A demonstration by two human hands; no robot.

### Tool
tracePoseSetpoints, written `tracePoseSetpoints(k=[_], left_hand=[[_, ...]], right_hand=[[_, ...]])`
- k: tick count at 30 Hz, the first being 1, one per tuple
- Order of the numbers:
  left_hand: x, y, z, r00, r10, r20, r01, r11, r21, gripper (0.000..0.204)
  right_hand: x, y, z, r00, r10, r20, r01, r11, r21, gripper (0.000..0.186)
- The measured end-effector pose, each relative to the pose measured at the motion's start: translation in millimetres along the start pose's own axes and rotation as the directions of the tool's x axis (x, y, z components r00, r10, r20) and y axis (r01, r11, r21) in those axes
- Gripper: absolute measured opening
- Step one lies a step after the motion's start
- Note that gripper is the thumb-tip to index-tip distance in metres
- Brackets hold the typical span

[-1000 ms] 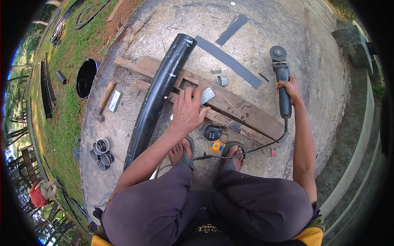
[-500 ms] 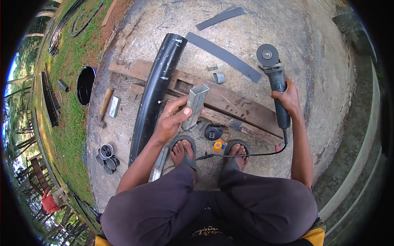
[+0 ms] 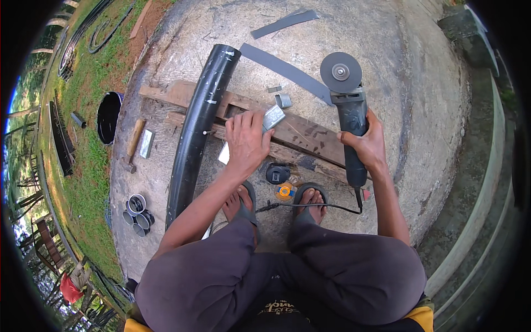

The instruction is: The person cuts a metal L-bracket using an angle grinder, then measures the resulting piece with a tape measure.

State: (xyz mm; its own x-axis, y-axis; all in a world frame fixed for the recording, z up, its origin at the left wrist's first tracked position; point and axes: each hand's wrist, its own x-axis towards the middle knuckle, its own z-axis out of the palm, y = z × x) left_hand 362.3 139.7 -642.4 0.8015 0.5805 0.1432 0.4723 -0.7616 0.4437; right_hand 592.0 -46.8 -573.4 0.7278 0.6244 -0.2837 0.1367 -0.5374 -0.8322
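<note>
My left hand (image 3: 246,141), palm down, grips a short galvanized rectangular tube (image 3: 273,118) over the wooden boards (image 3: 310,133), just right of a long black pipe (image 3: 194,138). My right hand (image 3: 369,143) is wrapped round the body of a corded angle grinder (image 3: 350,113), whose disc (image 3: 341,72) points away from me, right of the tube. Small cut metal pieces (image 3: 282,100) lie beyond the boards. A black case (image 3: 277,174), probably a tape measure, and an orange-and-blue item (image 3: 285,191) lie between the boards and my feet.
Grey flat strips (image 3: 282,72) lie ahead. On the left are a hammer (image 3: 133,145), another metal piece (image 3: 146,143), grouped pipe sections (image 3: 138,213) and a black bucket (image 3: 108,118) on grass. A person in red (image 3: 71,286) is far lower left. A concrete ledge (image 3: 475,188) runs along the right.
My left hand has turned from holding the tube upright back to palm down, lowering it over the boards. The grinder has moved leftward and nearer the tube, its disc higher in view.
</note>
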Motion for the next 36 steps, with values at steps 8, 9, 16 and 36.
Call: tracePoseSetpoints(k=[8,9,16,36], left_hand=[[-11.9,72.7,-12.2,0.863,0.066,0.501,0.458,0.316,-0.831,0.089],[-14.2,80.7,-15.5,0.865,0.05,0.499,0.459,0.32,-0.829,0.089],[-4.8,90.6,-39.9,0.698,0.371,0.613,0.685,-0.094,-0.723,0.041],[-9.0,53.6,-33.2,0.924,0.021,0.381,0.195,0.833,-0.517,0.069]], right_hand=[[-31.8,-46.8,37.0,0.99,-0.034,-0.139,0.084,0.927,0.367,0.058],[-37.2,-53.4,48.5,0.989,-0.075,-0.127,0.12,0.911,0.395,0.05],[-40.2,-68.1,56.9,0.986,-0.07,0.148,-0.109,0.393,0.913,0.078],[-25.2,-34.8,20.8,0.981,0.133,0.145,-0.19,0.825,0.533,0.055]])
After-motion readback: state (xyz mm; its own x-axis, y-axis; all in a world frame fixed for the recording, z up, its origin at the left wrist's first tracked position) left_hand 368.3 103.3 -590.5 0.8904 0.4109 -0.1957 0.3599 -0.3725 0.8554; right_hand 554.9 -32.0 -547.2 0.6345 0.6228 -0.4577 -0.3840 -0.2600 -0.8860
